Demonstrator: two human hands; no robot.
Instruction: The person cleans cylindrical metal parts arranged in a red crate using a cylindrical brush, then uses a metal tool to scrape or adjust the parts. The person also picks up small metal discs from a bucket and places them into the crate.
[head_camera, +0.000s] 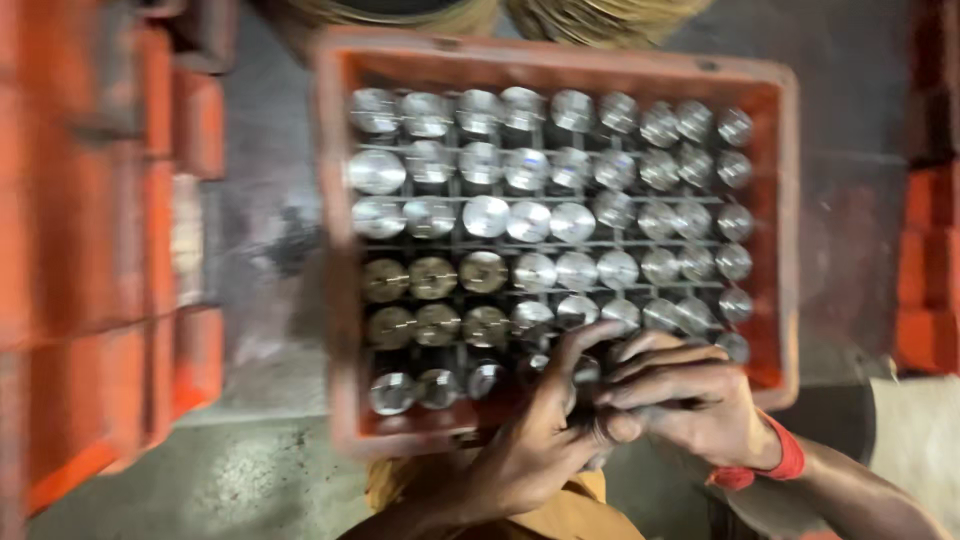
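An orange plastic crate (340, 250) sits in front of me, filled with rows of several shiny round metal cylinders (487, 216) standing on end. My left hand (530, 445) and my right hand (690, 400) meet at the crate's near edge, fingers curled around a metal piece (585, 372) in the front row. The piece is mostly hidden by the fingers. A red band (785, 462) circles my right wrist. The picture is blurred by motion.
Stacked orange crates (100, 250) stand along the left, and more orange crates (930, 260) at the right edge. Two woven baskets (600, 15) show at the top. The floor (260, 470) is grey concrete.
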